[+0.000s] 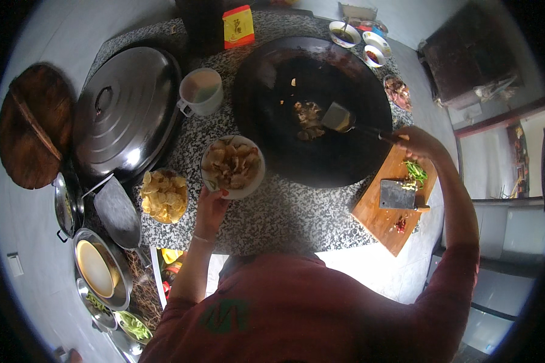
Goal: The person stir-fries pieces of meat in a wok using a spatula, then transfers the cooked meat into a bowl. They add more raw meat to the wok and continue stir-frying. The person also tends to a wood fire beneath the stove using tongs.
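My left hand (212, 205) grips the near rim of a white bowl (253, 186), left of the wok. Thin brownish slices (231, 162), perhaps meat, fill that bowl. My right hand (418, 143) is closed around the handle of a metal wok spatula (338, 117), whose blade is tilted inside the large black wok (272, 154). Beside the blade, small cooked pieces (309, 119) sit near the wok's middle, and a few pale bits lie higher up its wall. Just left of the bowl stands a dish heaped with pale yellow slices (163, 195).
A wooden cutting board (368, 211) bears a cleaver (393, 194), chopped green pepper (415, 172) and red bits. Seasoning bowls (345, 35) and a bowl of meat (397, 93) stand beyond the wok. Leftward are a plastic measuring jug (202, 93), a large metal lid (122, 104) and a dustpan-like scoop (118, 213).
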Motion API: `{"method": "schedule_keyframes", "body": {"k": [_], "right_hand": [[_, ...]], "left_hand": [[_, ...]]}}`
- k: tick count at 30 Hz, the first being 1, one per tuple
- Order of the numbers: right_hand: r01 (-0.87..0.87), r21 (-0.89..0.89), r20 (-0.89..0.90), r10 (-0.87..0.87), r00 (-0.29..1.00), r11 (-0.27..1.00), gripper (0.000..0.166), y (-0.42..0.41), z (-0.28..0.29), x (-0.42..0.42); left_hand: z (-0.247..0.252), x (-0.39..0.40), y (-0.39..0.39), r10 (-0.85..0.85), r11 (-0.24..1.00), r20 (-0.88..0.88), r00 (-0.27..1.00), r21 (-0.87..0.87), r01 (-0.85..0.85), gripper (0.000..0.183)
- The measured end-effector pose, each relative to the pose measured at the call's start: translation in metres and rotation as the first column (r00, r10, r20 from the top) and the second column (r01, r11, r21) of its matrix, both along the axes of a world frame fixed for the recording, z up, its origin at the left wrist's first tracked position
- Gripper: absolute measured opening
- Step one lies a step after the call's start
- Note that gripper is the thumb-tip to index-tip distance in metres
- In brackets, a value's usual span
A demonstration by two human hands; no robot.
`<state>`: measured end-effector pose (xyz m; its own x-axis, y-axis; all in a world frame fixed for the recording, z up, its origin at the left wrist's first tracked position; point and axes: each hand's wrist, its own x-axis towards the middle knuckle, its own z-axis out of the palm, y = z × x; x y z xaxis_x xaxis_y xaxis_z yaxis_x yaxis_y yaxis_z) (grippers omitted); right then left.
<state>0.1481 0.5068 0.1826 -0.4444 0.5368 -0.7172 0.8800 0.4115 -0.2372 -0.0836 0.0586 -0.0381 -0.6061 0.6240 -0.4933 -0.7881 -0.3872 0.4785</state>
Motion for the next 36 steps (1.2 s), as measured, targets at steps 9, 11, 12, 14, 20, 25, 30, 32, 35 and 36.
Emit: {"method": "schedule_keyframes", "body": {"k": [9, 11, 12, 14, 20, 25, 30, 32, 35, 36], "right_hand": [[0.084, -0.255, -0.054, -0.1, 0.994, 0.963, 0.041, 0.114, -0.043, -0.005], [0.147, -0.402, -0.049, -0.182, 0.982, 0.904, 0.045, 0.116, -0.061, -0.009], [0.176, -0.528, -0.03, -0.225, 0.974, 0.831, 0.05, 0.123, -0.081, -0.005], [0.173, -0.689, -0.03, -0.267, 0.963, 0.704, 0.054, 0.123, -0.119, -0.001], [0.136, -0.793, -0.262, -0.533, 0.804, 0.594, 0.053, 0.052, -0.197, -0.007], [0.107, -0.685, -0.475, -0.553, 0.685, 0.72, 0.052, 0.022, -0.202, -0.036], [0.143, -0.502, -0.601, -0.462, 0.652, 0.853, 0.051, 0.015, -0.199, -0.048], [0.16, -0.414, -0.648, -0.414, 0.639, 0.896, 0.051, 0.01, -0.203, -0.051], [0.17, -0.282, -0.697, -0.324, 0.64, 0.944, 0.051, -0.013, -0.206, -0.054], [0.183, -0.26, -0.703, -0.316, 0.638, 0.948, 0.051, -0.027, -0.198, -0.055]], "left_hand": [[0.012, 0.005, -0.003, 0.068, 0.997, -0.032, 0.997, 0.027, -0.067, 0.044], [0.031, 0.008, -0.002, 0.098, 0.995, -0.009, 0.995, 0.03, -0.097, 0.042], [0.029, 0.007, -0.002, 0.101, 0.995, -0.018, 0.995, 0.014, -0.101, 0.041], [0.022, 0.007, -0.004, 0.11, 0.994, -0.03, 0.993, -0.021, -0.11, 0.039], [0.049, 0.014, 0.011, 0.112, 0.994, -0.035, 0.993, -0.003, -0.112, 0.037], [0.062, 0.017, 0.02, 0.095, 0.995, -0.067, 0.993, -0.004, -0.095, 0.037], [0.062, 0.019, 0.023, 0.079, 0.995, -0.069, 0.994, -0.058, -0.083, 0.041], [0.051, 0.016, 0.014, 0.08, 0.995, 0.001, 0.997, -0.052, -0.08, 0.041], [0.023, 0.018, 0.002, -0.121, 0.984, -0.432, 0.894, -0.174, 0.05, 0.042], [0.03, 0.016, 0.011, 0.105, 0.993, -0.016, 0.994, 0.064, -0.104, 0.044]]}}
